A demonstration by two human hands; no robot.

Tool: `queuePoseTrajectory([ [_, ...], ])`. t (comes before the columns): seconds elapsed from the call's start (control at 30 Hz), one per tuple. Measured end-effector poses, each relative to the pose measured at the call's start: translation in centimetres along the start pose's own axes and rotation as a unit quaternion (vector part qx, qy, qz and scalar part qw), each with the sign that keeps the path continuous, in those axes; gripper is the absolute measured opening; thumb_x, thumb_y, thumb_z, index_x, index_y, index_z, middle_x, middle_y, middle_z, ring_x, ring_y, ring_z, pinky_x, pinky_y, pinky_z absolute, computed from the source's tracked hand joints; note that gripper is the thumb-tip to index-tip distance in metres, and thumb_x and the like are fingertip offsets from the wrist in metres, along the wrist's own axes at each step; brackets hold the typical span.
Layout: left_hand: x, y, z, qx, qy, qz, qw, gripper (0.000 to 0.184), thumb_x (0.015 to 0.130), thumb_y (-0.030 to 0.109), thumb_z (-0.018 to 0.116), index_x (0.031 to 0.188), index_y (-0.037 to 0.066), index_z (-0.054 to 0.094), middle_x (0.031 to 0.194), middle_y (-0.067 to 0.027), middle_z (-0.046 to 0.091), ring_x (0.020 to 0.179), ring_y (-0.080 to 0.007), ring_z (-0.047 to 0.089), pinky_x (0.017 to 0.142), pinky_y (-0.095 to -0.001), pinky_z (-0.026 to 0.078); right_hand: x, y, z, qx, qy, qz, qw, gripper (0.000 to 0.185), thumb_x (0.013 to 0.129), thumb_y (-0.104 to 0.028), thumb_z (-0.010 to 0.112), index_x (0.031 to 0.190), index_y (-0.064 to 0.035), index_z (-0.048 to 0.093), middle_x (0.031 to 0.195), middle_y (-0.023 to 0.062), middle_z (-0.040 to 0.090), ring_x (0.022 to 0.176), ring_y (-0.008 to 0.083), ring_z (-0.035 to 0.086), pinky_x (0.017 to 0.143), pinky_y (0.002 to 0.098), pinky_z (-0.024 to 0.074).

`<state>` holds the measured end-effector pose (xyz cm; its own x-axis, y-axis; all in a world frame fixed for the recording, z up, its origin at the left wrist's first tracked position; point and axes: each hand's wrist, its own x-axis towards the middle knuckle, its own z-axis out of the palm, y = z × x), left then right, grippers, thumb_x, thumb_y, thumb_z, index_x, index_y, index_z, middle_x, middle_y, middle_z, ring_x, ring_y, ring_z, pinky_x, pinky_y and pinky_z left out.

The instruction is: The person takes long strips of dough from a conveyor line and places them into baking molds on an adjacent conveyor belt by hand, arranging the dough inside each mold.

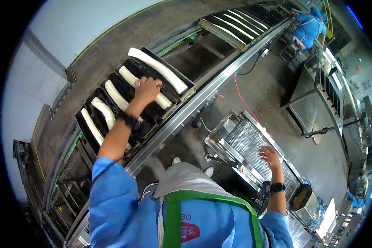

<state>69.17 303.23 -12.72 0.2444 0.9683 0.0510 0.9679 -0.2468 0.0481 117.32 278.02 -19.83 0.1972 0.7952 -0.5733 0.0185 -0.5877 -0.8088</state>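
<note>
A dark slotted tray (190,91) on the conveyor holds several long pale dough strips. My left hand (148,90) rests on one strip (163,101) near the tray's middle, fingers bent over it; whether it grips the strip is hidden. Beyond that lies a larger strip (157,68) in the far slot, and a curved strip (104,110) is on the near side. My right hand (269,157) hangs over a metal mesh belt (248,138), fingers apart and holding nothing.
Farther up the conveyor rail (231,70) sits a second tray (223,36) with pale strips. A co-worker (310,31) in blue is at the upper right, near a steel table (304,99). A red cord (246,101) crosses beside the mesh belt.
</note>
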Motion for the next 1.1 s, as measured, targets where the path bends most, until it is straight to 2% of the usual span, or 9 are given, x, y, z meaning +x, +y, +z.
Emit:
queuePoseTrajectory([
  [0.1, 6.8, -0.6, 2.4, 0.047, -0.08, -0.046, 0.995, 0.032, 0.078, 0.02, 0.041, 0.108, 0.021, 0.052, 0.103, -0.007, 0.054, 0.101, -0.0264, 0.041, 0.086, -0.0502, 0.021, -1.0, 1.1, -1.7, 0.05, 0.027, -0.02, 0.998, 0.026, 0.082, -0.024, 0.05, 0.097, -0.0038, 0.05, 0.089, 0.0086, 0.057, 0.077, 0.0176, 0.056, 0.061, 0.0265, 0.0456],
  [0.27, 9.7, -0.4, 5.6, 0.056, -0.043, -0.071, 0.995, 0.033, 0.077, 0.015, 0.042, 0.108, 0.019, 0.052, 0.101, -0.009, 0.056, 0.096, -0.0306, 0.046, 0.081, -0.0528, 0.025, -0.7, 0.5, -2.8, 0.021, 0.036, -0.005, 0.999, 0.024, 0.082, -0.023, 0.05, 0.096, -0.0048, 0.051, 0.086, 0.0078, 0.058, 0.076, 0.0169, 0.056, 0.063, 0.0277, 0.045],
  [0.33, 10.7, -0.1, 4.7, 0.012, -0.246, -0.081, 0.966, 0.032, 0.076, 0.014, 0.045, 0.107, 0.017, 0.052, 0.1, -0.0095, 0.055, 0.097, -0.0317, 0.045, 0.081, -0.0538, 0.024, -0.3, 0.1, -3.4, 0.009, 0.032, 0.004, 0.999, 0.023, 0.082, -0.023, 0.05, 0.096, -0.0048, 0.051, 0.086, 0.0078, 0.058, 0.076, 0.017, 0.056, 0.062, 0.0276, 0.045],
  [0.43, 8.0, -0.4, 4.5, -0.034, -0.275, -0.037, 0.96, 0.033, 0.075, 0.014, 0.048, 0.107, 0.017, 0.051, 0.099, -0.0098, 0.056, 0.099, -0.0318, 0.044, 0.082, -0.0535, 0.024, 1.0, 0.5, -4.3, 0.032, 0.027, -0.003, 0.999, 0.022, 0.082, -0.021, 0.049, 0.096, -0.0049, 0.051, 0.086, 0.0073, 0.058, 0.076, 0.0157, 0.056, 0.063, 0.026, 0.0446],
  [0.77, 4.2, -0.8, 0.9, 0.007, -0.108, -0.16, 0.981, 0.037, 0.073, 0.019, 0.05, 0.11, 0.022, 0.05, 0.1, -0.0098, 0.055, 0.103, -0.028, 0.039, 0.085, -0.0489, 0.023, 4.8, -5.0, -4.1, 0.0, -0.036, -0.041, 0.999, 0.022, 0.082, -0.022, 0.049, 0.097, -0.005, 0.051, 0.086, 0.0062, 0.058, 0.076, 0.0147, 0.055, 0.063, 0.0252, 0.044],
  [0.83, 3.9, -0.7, 0.2, 0.083, -0.091, -0.118, 0.985, 0.029, 0.079, 0.023, 0.047, 0.107, 0.018, 0.053, 0.11, -0.0122, 0.045, 0.103, -0.0303, 0.038, 0.085, -0.0482, 0.024, 5.1, -5.8, -4.4, -0.002, -0.051, -0.059, 0.997, 0.021, 0.082, -0.019, 0.048, 0.097, -0.0039, 0.052, 0.086, 0.0047, 0.057, 0.075, 0.0138, 0.055, 0.062, 0.0251, 0.0429],
  [0.87, 3.2, -0.7, 0.6, 0.106, -0.015, -0.059, 0.992, 0.027, 0.071, 0.016, 0.05, 0.096, 0.023, 0.06, 0.099, -0.0106, 0.049, 0.1, -0.0274, 0.039, 0.084, -0.0503, 0.024, 4.7, -6.3, -4.5, -0.018, -0.043, -0.06, 0.997, 0.023, 0.082, -0.02, 0.049, 0.097, -0.0031, 0.051, 0.086, 0.0056, 0.057, 0.075, 0.0141, 0.055, 0.062, 0.0249, 0.0433],
  [0.97, 1.0, 0.9, 1.1, -0.031, -0.281, 0.083, 0.956, 0.022, 0.077, 0.015, 0.044, 0.093, 0.02, 0.059, 0.1, -0.0062, 0.05, 0.104, -0.0238, 0.04, 0.088, -0.0542, 0.019, 3.3, -5.6, -5.3, -0.012, -0.008, -0.041, 0.999, 0.025, 0.081, -0.023, 0.05, 0.097, -0.0036, 0.052, 0.087, 0.0069, 0.058, 0.078, 0.015, 0.055, 0.064, 0.0256, 0.0439],
  [1.1, -3.1, 1.0, 2.2, -0.067, -0.294, 0.085, 0.95, 0.025, 0.077, 0.016, 0.044, 0.096, 0.02, 0.059, 0.104, -0.007, 0.053, 0.106, -0.0252, 0.041, 0.089, -0.0501, 0.023, 2.2, -4.2, -6.2, -0.029, 0.031, -0.03, 0.999, 0.027, 0.081, -0.024, 0.051, 0.098, -0.0029, 0.052, 0.086, 0.007, 0.058, 0.075, 0.0143, 0.056, 0.063, 0.0257, 0.0441],
])
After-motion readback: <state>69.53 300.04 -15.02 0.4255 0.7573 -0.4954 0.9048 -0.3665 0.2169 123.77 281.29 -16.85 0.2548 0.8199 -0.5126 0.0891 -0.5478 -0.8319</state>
